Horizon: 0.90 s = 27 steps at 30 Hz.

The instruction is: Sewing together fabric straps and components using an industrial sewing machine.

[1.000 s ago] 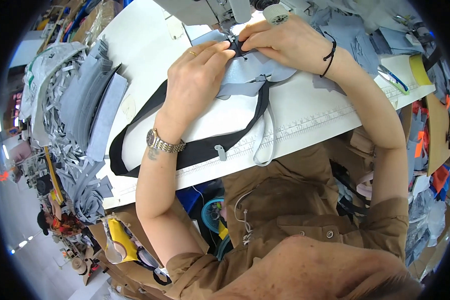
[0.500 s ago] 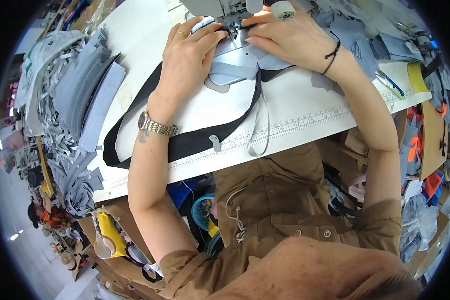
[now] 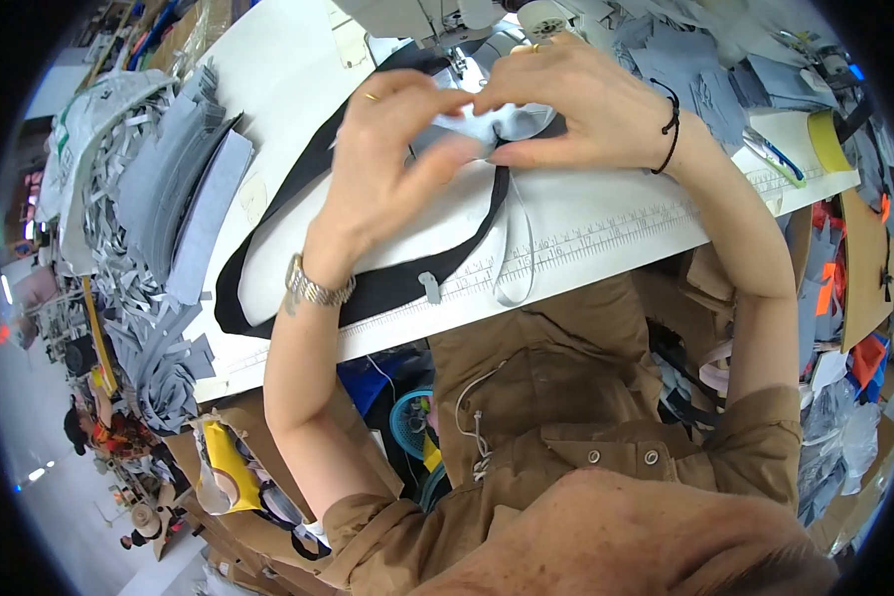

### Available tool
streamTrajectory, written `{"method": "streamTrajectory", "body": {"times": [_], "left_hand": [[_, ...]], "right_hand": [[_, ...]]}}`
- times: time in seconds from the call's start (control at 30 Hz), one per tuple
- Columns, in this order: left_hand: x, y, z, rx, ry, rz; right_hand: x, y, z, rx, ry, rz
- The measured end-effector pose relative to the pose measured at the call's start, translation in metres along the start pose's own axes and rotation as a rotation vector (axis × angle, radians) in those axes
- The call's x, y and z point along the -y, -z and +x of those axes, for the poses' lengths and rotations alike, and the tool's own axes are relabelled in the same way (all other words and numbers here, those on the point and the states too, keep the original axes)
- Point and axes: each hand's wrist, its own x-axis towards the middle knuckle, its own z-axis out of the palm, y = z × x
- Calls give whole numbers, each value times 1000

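My left hand point(image 3: 387, 164) and my right hand point(image 3: 576, 99) meet over a small light grey fabric piece point(image 3: 497, 124), pinching it between fingertips just in front of the sewing machine point(image 3: 437, 15). A long black strap point(image 3: 387, 288) loops across the white table point(image 3: 298, 79) under my left wrist, which wears a metal watch. A thin pale tape point(image 3: 515, 258) hangs from the work toward the table's front edge. My right wrist carries a black hair tie.
Stacks of grey cut fabric point(image 3: 179, 189) lie along the table's left side. More grey pieces point(image 3: 705, 70) and a yellow tape roll point(image 3: 826, 139) sit at the right. A printed ruler point(image 3: 616, 233) runs along the front edge. Cluttered bags and scraps fill the floor.
Both hands have lifted and drawn the grey piece slightly back from the machine. The view has shifted, with the table and the black strap now lower in the picture.
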Motion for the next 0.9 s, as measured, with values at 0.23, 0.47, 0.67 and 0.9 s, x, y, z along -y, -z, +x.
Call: {"method": "streamTrajectory", "body": {"times": [0.23, 0.47, 0.67, 0.9], "left_hand": [[-5, 13, -2, 217, 199, 96], [-17, 8, -3, 116, 118, 11], [5, 22, 13, 268, 338, 40], [3, 39, 21, 48, 70, 398]], "right_hand": [[-2, -1, -1, 118, -140, 379], [-11, -12, -1, -16, -149, 279], [-8, -30, 1, -101, -153, -25], [-5, -31, 1, -149, 89, -295]]}}
